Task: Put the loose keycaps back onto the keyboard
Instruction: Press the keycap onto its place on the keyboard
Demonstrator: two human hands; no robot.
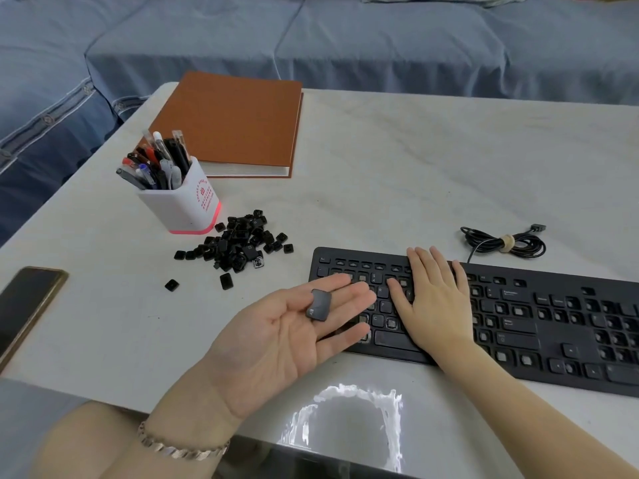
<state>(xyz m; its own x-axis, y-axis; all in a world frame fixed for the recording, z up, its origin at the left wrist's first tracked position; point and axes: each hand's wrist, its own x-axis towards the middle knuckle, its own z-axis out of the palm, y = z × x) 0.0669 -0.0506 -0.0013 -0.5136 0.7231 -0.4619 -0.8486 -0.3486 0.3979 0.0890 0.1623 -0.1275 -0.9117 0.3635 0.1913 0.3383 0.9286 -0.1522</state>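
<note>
A black keyboard [518, 326] lies across the right of the table, many of its keys bare. My left hand [283, 337] is palm up at the keyboard's left end, fingers straight, with one larger black keycap [318, 304] lying on the fingers. My right hand [432, 299] rests flat, palm down, on the keyboard's letter area, fingers spread and straight. A pile of loose black keycaps [238, 242] lies on the table left of the keyboard, with two strays, a keycap [172, 285] and a keycap [226, 281], in front of it.
A white pen holder [186, 202] full of pens stands behind the pile. Further back lies a brown book [231, 122]. A phone [24, 302] rests at the left table edge. The keyboard's coiled cable [505, 242] lies behind it. A blue sofa lies beyond the table.
</note>
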